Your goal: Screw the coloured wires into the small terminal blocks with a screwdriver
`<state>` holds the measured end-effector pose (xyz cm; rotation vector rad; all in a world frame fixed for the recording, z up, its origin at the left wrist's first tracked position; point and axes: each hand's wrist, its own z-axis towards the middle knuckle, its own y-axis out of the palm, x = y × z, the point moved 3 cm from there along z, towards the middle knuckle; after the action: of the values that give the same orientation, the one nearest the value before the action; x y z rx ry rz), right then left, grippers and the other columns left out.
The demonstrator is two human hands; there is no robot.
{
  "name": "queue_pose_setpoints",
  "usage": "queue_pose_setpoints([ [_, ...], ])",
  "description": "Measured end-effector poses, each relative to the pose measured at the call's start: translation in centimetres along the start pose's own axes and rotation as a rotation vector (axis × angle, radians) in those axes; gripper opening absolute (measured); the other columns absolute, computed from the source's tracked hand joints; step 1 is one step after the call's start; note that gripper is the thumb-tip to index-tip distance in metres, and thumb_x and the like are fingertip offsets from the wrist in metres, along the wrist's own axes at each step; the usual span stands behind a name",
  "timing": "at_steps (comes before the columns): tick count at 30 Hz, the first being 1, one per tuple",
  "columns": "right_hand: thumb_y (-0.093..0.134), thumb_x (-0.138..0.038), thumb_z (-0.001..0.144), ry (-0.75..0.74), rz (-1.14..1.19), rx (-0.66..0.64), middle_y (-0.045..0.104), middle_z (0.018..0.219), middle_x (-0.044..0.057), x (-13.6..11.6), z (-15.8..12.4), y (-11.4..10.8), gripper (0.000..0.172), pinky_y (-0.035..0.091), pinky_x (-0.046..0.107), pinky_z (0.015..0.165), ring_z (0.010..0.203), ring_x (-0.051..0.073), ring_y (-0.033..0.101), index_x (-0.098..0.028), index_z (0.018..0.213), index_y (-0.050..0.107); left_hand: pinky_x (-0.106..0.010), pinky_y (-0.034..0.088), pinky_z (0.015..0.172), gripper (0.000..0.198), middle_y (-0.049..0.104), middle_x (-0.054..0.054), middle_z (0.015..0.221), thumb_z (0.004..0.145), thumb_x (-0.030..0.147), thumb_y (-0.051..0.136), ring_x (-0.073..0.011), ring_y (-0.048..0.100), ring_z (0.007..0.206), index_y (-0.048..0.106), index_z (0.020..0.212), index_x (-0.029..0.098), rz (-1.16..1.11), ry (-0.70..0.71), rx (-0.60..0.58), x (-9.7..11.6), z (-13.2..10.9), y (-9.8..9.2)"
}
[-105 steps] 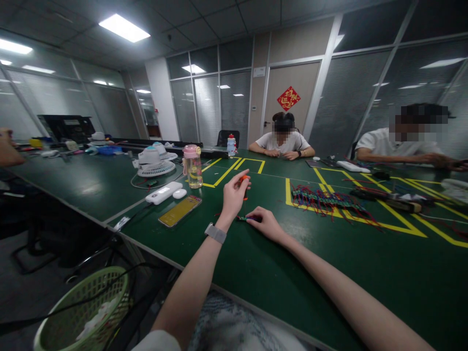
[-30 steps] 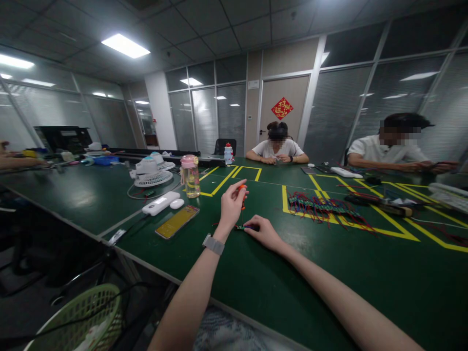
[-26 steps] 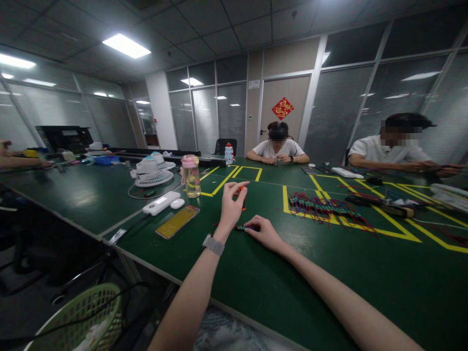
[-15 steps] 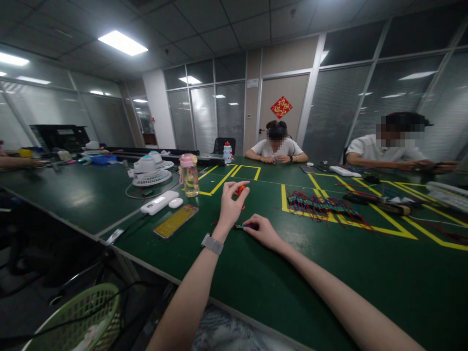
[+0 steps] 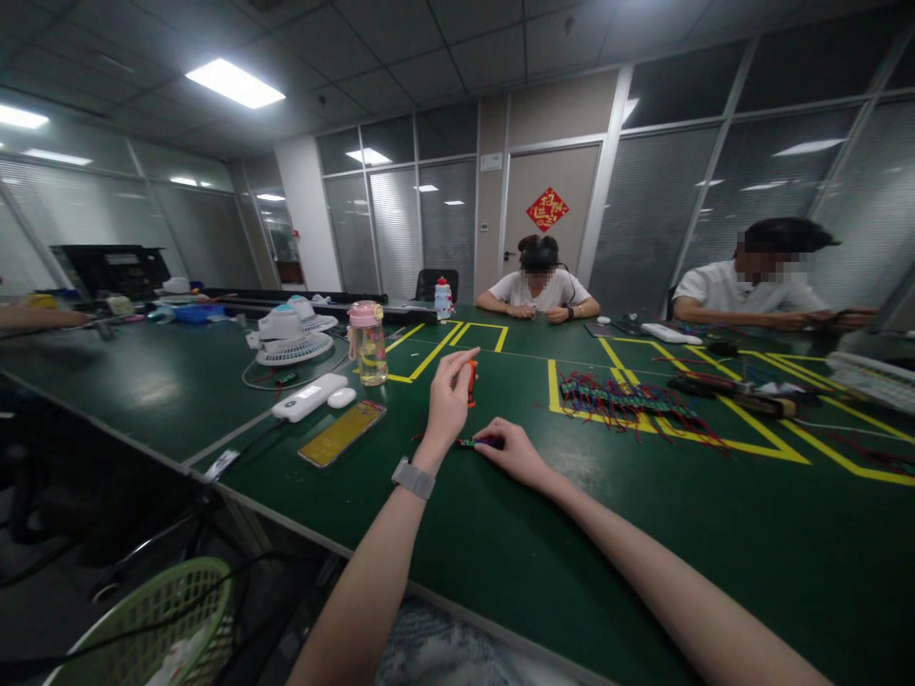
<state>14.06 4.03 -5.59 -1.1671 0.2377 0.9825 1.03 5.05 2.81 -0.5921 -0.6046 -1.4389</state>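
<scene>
My left hand (image 5: pixel 448 393), with a grey watch band on the wrist, has its fingers around the orange handle of a small screwdriver (image 5: pixel 472 383). The tool stands upright, and its thin shaft points down at a little green circuit board (image 5: pixel 466 442) on the table. Whether the tip touches the board is too small to tell. The fingertips of my right hand (image 5: pixel 516 455) pinch the board's right end, where dark wires show. Part of the board is hidden behind my left wrist and right fingers.
Left on the green table (image 5: pixel 343 505) are a phone (image 5: pixel 343 432), a white power strip (image 5: pixel 311 396), a pink-lidded bottle (image 5: pixel 368 345) and white fans (image 5: pixel 286 343). Wired circuit boards (image 5: pixel 629 398) lie right, inside yellow tape. Two people sit across; another person's arm shows far left.
The fingers of my left hand have shifted and straightened on the screwdriver handle, so more of the orange shows. My right hand stays on the circuit board.
</scene>
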Motion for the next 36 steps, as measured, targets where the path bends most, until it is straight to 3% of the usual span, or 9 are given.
queue_pose_setpoints([
  [3,0.063,-0.020,0.078,0.000,0.002,-0.001,0.059,0.080,0.004,0.0,0.0,0.0,0.015,0.045,0.027,0.070,0.074,0.015,0.056,-0.016,0.088,0.073,-0.028,0.052,0.077,0.028,0.059,-0.007,0.109,0.090,0.029,0.046,-0.0150,0.061,0.091,0.061,0.112,0.021,-0.058,-0.006,-0.008,-0.1,-0.1,0.1],
  [8,0.063,-0.021,0.078,0.002,-0.002,0.001,0.059,0.080,0.004,-0.2,-0.1,-0.1,0.014,0.045,0.027,0.071,0.074,0.015,0.056,-0.017,0.088,0.073,-0.027,0.048,0.084,0.022,0.056,-0.006,0.104,0.085,0.029,0.055,-0.0157,0.057,0.097,0.068,0.102,0.023,0.167,0.060,0.054,0.6,-0.1,-0.4],
  [12,0.062,-0.020,0.078,0.004,0.018,0.000,0.059,0.080,0.004,-0.2,-0.1,-0.2,0.015,0.046,0.027,0.070,0.074,0.015,0.056,-0.017,0.088,0.073,-0.029,0.048,0.087,0.030,0.057,-0.007,0.115,0.091,0.025,0.042,-0.0160,0.058,0.103,0.062,0.113,0.022,-0.035,-0.003,-0.016,0.0,0.0,-0.1],
  [14,0.062,-0.020,0.078,0.007,0.022,-0.002,0.059,0.080,0.004,-0.2,-0.1,-0.2,0.015,0.046,0.027,0.070,0.074,0.015,0.056,-0.017,0.088,0.073,-0.030,0.051,0.083,0.031,0.059,-0.008,0.113,0.090,0.026,0.044,-0.0164,0.061,0.098,0.059,0.117,0.020,-0.114,-0.036,-0.036,-0.2,0.0,0.2],
  [21,0.063,-0.020,0.078,0.004,-0.003,0.000,0.059,0.080,0.004,-0.2,-0.1,-0.1,0.014,0.045,0.027,0.072,0.075,0.015,0.056,-0.017,0.087,0.073,-0.025,0.049,0.079,0.022,0.055,-0.006,0.105,0.083,0.029,0.057,-0.0154,0.057,0.096,0.068,0.101,0.023,0.128,0.052,0.001,0.9,-0.2,-0.2],
  [24,0.063,-0.019,0.078,0.011,-0.008,0.004,0.058,0.079,0.004,-0.1,0.0,0.0,0.014,0.045,0.027,0.070,0.073,0.014,0.055,-0.016,0.087,0.073,-0.027,0.049,0.083,0.028,0.055,-0.008,0.113,0.089,0.026,0.046,-0.0158,0.057,0.102,0.065,0.109,0.022,-0.012,0.001,-0.042,0.5,-0.1,0.0],
  [27,0.063,-0.020,0.078,0.011,-0.004,-0.001,0.058,0.079,0.003,0.0,0.0,0.0,0.015,0.045,0.026,0.069,0.072,0.014,0.055,-0.016,0.088,0.073,-0.029,0.052,0.080,0.032,0.060,-0.008,0.111,0.090,0.028,0.045,-0.0157,0.061,0.094,0.059,0.117,0.020,-0.144,-0.078,-0.087,0.0,-0.1,0.4],
  [32,0.063,-0.021,0.078,0.007,0.000,0.001,0.059,0.079,0.003,-0.1,0.0,0.0,0.014,0.045,0.027,0.070,0.073,0.014,0.055,-0.017,0.087,0.073,-0.026,0.050,0.077,0.025,0.058,-0.007,0.104,0.083,0.032,0.058,-0.0160,0.059,0.093,0.067,0.104,0.022,0.071,0.012,-0.025,0.6,-0.2,0.1],
  [36,0.063,-0.019,0.078,0.007,0.004,0.007,0.058,0.079,0.003,-0.1,0.0,0.0,0.014,0.046,0.027,0.070,0.073,0.014,0.056,-0.017,0.087,0.073,-0.027,0.052,0.078,0.028,0.058,-0.007,0.114,0.088,0.031,0.048,-0.0166,0.060,0.097,0.064,0.111,0.023,-0.043,-0.029,-0.062,0.5,-0.2,0.2],
])
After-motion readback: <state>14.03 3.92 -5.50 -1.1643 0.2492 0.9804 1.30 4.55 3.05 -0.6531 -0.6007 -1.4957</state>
